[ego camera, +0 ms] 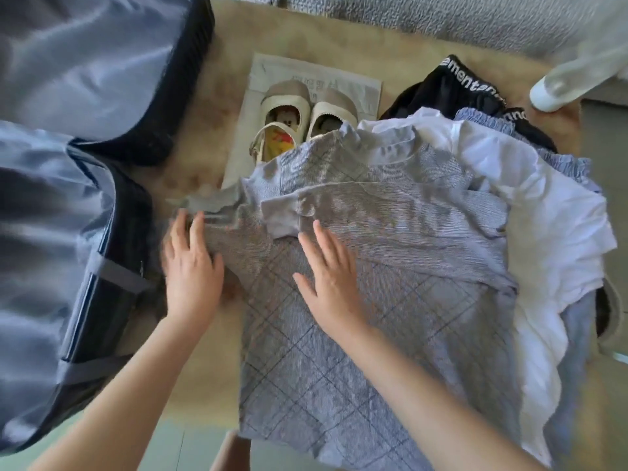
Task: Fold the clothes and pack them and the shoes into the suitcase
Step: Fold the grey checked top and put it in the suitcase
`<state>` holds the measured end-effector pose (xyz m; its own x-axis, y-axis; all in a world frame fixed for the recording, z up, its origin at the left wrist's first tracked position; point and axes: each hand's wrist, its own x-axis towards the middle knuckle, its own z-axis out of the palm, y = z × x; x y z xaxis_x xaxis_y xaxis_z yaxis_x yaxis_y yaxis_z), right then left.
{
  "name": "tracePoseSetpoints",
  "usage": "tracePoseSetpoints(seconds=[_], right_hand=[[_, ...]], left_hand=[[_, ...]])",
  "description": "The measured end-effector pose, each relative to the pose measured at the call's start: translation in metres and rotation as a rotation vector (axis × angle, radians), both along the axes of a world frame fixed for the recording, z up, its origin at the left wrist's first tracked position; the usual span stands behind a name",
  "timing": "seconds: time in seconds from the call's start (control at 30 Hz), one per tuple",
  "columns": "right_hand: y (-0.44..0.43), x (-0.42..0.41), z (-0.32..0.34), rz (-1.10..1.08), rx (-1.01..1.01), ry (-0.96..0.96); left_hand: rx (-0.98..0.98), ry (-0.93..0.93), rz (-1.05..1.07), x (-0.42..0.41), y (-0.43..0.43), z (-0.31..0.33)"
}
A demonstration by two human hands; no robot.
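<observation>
The grey checked shirt (390,300) is spread on the beige rug (204,130), just beside the open suitcase (40,215), with one sleeve laid across its chest. Nothing is grasped in either grip: the left hand (192,263) is rested with straight fingers on the other sleeve (217,198) at the shirt's left edge, and the right hand (331,277) is pressed flat on the middle of the cloth. Because the sleeve is only held down and not pinched, it could slip or spring open once a palm is lifted, and a crooked fold would result. The sleeve's end is blurred, so its exact lie cannot be told. The shirt's right side is draped over the white garment (543,215), so a lumpy fold could be produced there, or that garment could be dragged along when the shirt is turned. The collar end overlaps the shoes (302,110) on the newspaper (356,86); these could be shifted, or the cloth soiled, if the shirt is pulled.
</observation>
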<state>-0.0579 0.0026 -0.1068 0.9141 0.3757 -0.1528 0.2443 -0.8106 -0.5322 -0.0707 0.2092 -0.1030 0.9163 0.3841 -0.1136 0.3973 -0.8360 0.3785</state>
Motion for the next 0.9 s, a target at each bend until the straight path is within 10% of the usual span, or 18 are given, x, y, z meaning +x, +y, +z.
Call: tracePoseSetpoints(seconds=[0.27, 0.63, 0.9], right_hand=[[0.030, -0.025, 0.006, -0.088, 0.110, 0.049], [0.046, -0.052, 0.028, -0.278, 0.527, 0.441], [0.054, -0.038, 0.013, -0.592, 0.408, 0.298]], left_hand=[[-0.117, 0.184, 0.178, 0.018, 0.022, 0.004], [-1.160, -0.032, 0.502, 0.001, -0.036, 0.045], [-0.656, 0.243, 0.349, -0.019, -0.009, 0.002]])
